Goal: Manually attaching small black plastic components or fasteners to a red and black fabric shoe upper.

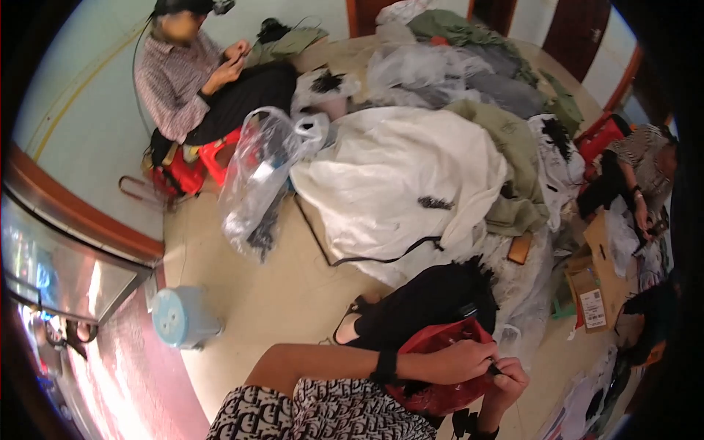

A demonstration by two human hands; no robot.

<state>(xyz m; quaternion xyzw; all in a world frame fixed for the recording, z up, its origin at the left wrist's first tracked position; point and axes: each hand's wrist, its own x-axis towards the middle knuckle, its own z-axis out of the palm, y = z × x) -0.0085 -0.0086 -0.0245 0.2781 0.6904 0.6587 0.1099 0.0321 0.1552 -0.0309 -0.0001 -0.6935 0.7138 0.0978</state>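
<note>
My left hand [468,361] and my right hand [509,381] meet over a red plastic bag [425,402] that lies open on my lap. Their fingertips pinch a small black piece [494,369] from both sides; it is too small for me to make out its kind. More dark bits show inside the bag. On my black-clad knee lies a bunch of thin black strips [480,275].
A large white cloth bundle [396,169] with a small black pile [435,202] fills the middle. A blue stool [180,317] stands left, a phone [519,248] and cardboard box [587,293] right. Two other people sit working, far left and right.
</note>
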